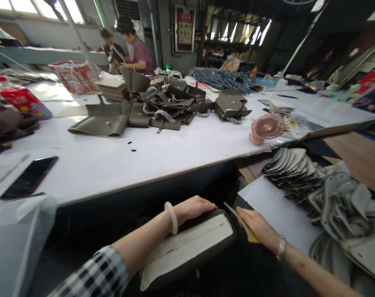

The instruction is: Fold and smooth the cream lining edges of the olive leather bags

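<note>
Low in front of me, below the table edge, is an olive-grey bag body [190, 253] with a whitish panel facing up and a lengthwise seam. My left hand [195, 207], with a pale bangle at the wrist, grips its far side near the right end; the fingertips are partly hidden. Just right of the bag, my right hand [258, 225] holds a thin, flat yellow piece [251, 235] upright and slightly tilted. The yellow piece is close to the bag's right end, and I cannot tell whether they touch.
Olive bags [169, 101] are heaped on the white table [162, 159]. A pink fan [268, 127] stands near its edge, and a phone [29, 177] lies left. Stacked grey curved pieces [338, 194] sit at right. Two people [141, 53] work across the table.
</note>
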{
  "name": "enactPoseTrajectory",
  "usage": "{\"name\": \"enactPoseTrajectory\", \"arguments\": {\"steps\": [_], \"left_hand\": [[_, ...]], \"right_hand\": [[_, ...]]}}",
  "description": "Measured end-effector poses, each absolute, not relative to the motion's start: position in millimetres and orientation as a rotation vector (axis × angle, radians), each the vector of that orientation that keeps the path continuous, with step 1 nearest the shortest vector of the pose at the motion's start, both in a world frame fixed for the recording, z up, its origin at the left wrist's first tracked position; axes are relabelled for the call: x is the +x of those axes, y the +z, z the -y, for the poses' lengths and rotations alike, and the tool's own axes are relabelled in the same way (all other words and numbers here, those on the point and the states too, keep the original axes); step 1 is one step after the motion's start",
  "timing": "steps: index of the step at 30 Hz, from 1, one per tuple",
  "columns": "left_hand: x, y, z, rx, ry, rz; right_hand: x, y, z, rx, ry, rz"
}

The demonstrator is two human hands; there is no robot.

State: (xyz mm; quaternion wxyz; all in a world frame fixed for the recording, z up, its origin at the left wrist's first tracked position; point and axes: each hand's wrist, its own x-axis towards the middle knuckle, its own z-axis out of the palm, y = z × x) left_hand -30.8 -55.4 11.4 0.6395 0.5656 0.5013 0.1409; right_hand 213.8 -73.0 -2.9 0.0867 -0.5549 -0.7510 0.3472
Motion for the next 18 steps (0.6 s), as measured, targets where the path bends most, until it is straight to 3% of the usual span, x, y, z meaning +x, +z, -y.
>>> {"name": "enactPoseTrajectory", "arguments": {"steps": [5, 7, 18], "left_hand": [[-22, 8, 48, 1.298, 0.323, -1.164], [-19, 7, 45, 1.326, 0.305, -1.178], [-18, 11, 47, 1.566, 0.236, -1.151]], "right_hand": [[220, -12, 81, -1.39, 1.91, 1.285], [212, -14, 82, -1.18, 2.083, 0.919], [185, -26, 66, -1.405, 1.841, 1.261]]}}
